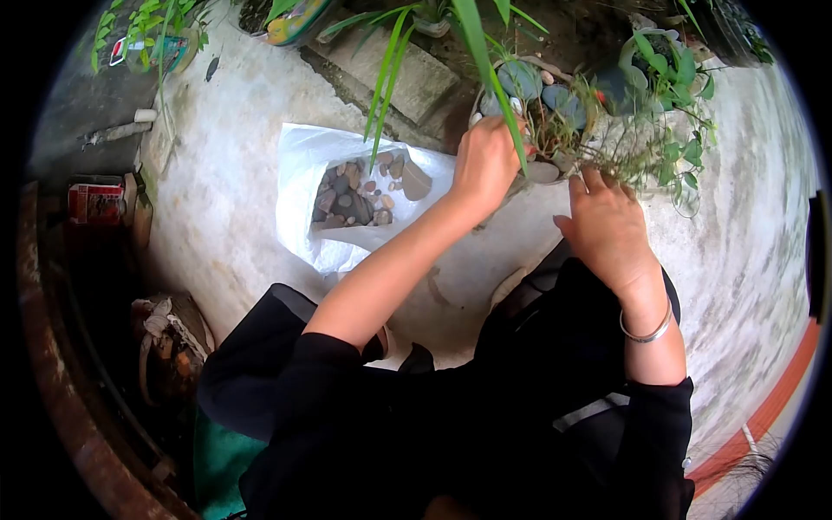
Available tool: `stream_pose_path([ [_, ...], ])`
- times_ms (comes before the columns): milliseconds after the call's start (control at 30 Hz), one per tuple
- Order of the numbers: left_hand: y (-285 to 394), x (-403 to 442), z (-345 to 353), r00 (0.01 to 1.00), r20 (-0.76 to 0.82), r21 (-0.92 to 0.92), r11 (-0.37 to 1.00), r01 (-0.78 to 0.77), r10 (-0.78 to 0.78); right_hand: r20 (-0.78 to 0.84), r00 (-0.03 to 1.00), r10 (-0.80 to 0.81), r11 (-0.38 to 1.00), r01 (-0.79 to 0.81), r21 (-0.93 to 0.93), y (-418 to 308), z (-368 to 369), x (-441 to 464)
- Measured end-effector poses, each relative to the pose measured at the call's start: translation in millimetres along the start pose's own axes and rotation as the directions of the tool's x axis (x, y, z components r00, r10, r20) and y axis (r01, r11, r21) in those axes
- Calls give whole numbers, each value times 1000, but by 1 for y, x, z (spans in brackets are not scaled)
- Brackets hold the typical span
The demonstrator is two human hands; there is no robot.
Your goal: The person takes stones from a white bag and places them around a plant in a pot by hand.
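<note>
While the left hand (490, 160) bends over the near edge of a bed of grey stones (520, 80), its fingers curled in close together, the right hand (607, 221) lies palm down just to the right, open, with its thumb apart from the other fingers. I cannot tell whether the left fingers grip anything, since the back of the hand hides their tips. The right fingertips reach to the thin, tangled stems (598, 143) beside the bed, and it is unclear whether they touch them; a flat stone (543, 172) sits between the two hands. Long green leaves (477, 52) hang over the bed, one blade passing across the left hand. To the left of that hand, a white bag (295, 182) lies on the concrete floor (225, 173), its mouth showing many small stones (342, 198) and one larger oval stone (417, 182) towards its right side. Behind the bag lies a rectangular slab (394, 78). A silver bangle (647, 334) circles the right wrist, and both sleeves are black.
</note>
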State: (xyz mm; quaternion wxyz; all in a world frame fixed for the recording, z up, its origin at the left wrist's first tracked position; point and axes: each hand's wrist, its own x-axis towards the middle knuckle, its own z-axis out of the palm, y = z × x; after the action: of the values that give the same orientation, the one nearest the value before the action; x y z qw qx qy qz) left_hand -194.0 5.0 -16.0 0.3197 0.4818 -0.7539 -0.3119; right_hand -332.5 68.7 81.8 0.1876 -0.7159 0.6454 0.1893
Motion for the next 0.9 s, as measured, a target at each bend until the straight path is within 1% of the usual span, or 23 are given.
stream_pose_path([
  [33, -1, 0, 0, 1000, -2, 2, 1000, 4, -4, 2, 1000, -5, 1000, 5, 0, 2, 3, 0],
  [100, -3, 2, 2, 990, 83, -147, 981, 129, -118, -206, 977, -49, 998, 56, 29, 6, 10, -1],
  [133, -5, 3, 3, 989, 83, -146, 980, 132, -121, -209, 976, -64, 996, 75, 46, 6, 7, 0],
  [200, -8, 4, 6, 983, 65, -230, 956, 181, -171, -216, 973, -78, 995, 90, 51, 8, 8, 0],
  [233, -4, 4, 3, 983, 65, -230, 956, 182, -171, -223, 971, -90, 993, 104, 53, 9, 8, 1],
  [300, 4, 6, -5, 941, 122, -361, 869, 338, -315, -211, 972, -106, 993, 115, 33, 9, 9, 2],
  [367, -1, 6, -1, 950, 105, -367, 876, 312, -295, -199, 972, -121, 992, 126, 11, 7, 13, 6],
  [433, -2, 7, 0, 958, 87, -374, 883, 285, -272, -227, 971, -68, 996, 53, -71, 4, 23, 13],
  [500, 3, 10, -5, 939, 139, -324, 881, 345, -316, -224, 973, -55, 995, 35, -92, 0, 26, 17],
  [533, 3, 10, -5, 939, 138, -325, 881, 344, -316, -220, 975, -42, 994, 17, -111, -1, 26, 18],
  [567, 2, 11, -6, 956, 110, -230, 929, 290, -271, -220, 975, -43, 993, 18, -113, -1, 25, 19],
  [600, 1, 11, -7, 970, 85, -130, 963, 236, -226, -177, 984, -17, 994, -2, -108, 0, 24, 20],
  [633, 1, 11, -7, 970, 81, -131, 962, 238, -229, -133, 991, 9, 994, -23, -104, 0, 23, 20],
  [667, 0, 11, -7, 964, 76, -174, 948, 265, -255, -131, 991, 1, 994, -15, -109, 1, 20, 20],
  [700, 0, 11, -6, 956, 71, -215, 932, 293, -284, -123, 992, 24, 997, -34, -76, 2, 16, 19],
  [733, -2, 10, -4, 954, 64, -216, 929, 300, -294, -114, 992, 47, 998, -53, -43, 3, 15, 19],
  [800, -6, 10, 2, 966, 77, -282, 923, 260, -249, -128, 991, 31, 999, -35, -33, 7, 18, 20],
  [900, -8, 10, 4, 962, 103, -286, 919, 271, -252, -162, 987, 12, 1000, -15, -19, 11, 20, 20],
])
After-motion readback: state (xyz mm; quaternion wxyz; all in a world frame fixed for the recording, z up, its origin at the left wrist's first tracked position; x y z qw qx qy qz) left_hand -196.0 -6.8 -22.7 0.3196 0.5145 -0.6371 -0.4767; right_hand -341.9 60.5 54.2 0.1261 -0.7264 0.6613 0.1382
